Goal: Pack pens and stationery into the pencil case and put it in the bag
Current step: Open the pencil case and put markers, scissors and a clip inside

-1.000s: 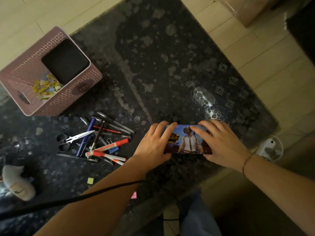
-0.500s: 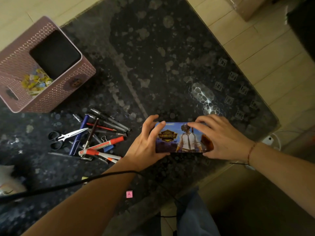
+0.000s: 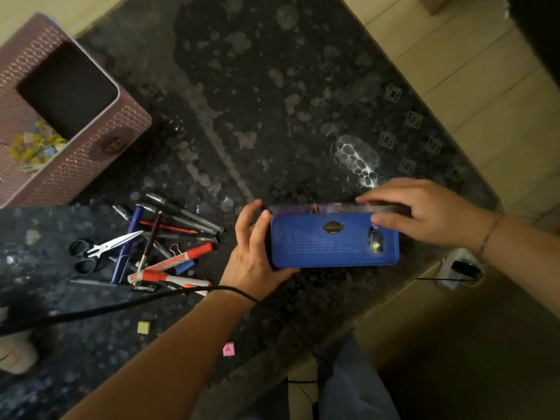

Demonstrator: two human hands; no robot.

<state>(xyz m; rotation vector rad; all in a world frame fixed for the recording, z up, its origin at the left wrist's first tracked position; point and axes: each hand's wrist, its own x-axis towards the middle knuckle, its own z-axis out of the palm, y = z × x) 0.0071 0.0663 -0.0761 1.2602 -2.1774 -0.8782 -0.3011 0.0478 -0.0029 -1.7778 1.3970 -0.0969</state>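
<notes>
the blue pencil case point(image 3: 333, 242) is held between both hands just above the dark stone table point(image 3: 272, 101). the left hand point(image 3: 254, 253) is curled round its left end; the right hand point(image 3: 424, 213) pinches the lid edge at the far right. it is judged rigid, light and smooth, so best gripped at the ends. the pens point(image 3: 169, 247) and scissors point(image 3: 97, 250) lie left of the left hand.

A small pink cube point(image 3: 228, 349) at the lower middle of the frame bore the letter "A". The blue pencil case point(image 3: 335, 243) at centre right carried a badge and lines of print, too blurred to read.
</notes>
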